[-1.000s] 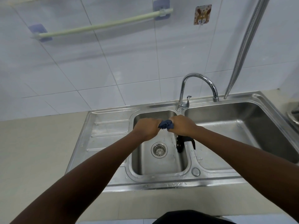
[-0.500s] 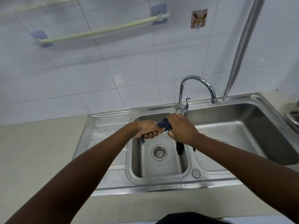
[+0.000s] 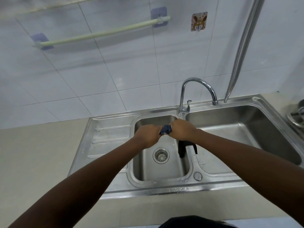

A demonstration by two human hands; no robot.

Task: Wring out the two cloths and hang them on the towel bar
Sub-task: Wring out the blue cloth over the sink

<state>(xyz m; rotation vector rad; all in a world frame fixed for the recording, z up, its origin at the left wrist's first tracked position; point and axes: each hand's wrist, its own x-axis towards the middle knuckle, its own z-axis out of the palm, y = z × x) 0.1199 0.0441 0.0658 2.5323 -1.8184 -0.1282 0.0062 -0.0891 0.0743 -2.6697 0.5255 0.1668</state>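
Blue cloth [image 3: 165,130] twisted tight between both fists; left hand [image 3: 147,135] and right hand [image 3: 183,130] fingers clamped on it. Black cloth [image 3: 182,148] hangs below right fingers.

Single head-worn wide-angle view, facing forward and downward. Sink [image 3: 115,191] fills the centre and right of frame at arm's reach; tiled wall [image 3: 115,71] occupies the upper half.

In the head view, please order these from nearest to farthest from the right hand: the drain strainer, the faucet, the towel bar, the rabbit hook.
From the right hand:
1. Faucet, just behind it.
2. Drain strainer, below, in the small basin; close to the faucet's base in distance.
3. Rabbit hook, high on the wall.
4. Towel bar, upper left.
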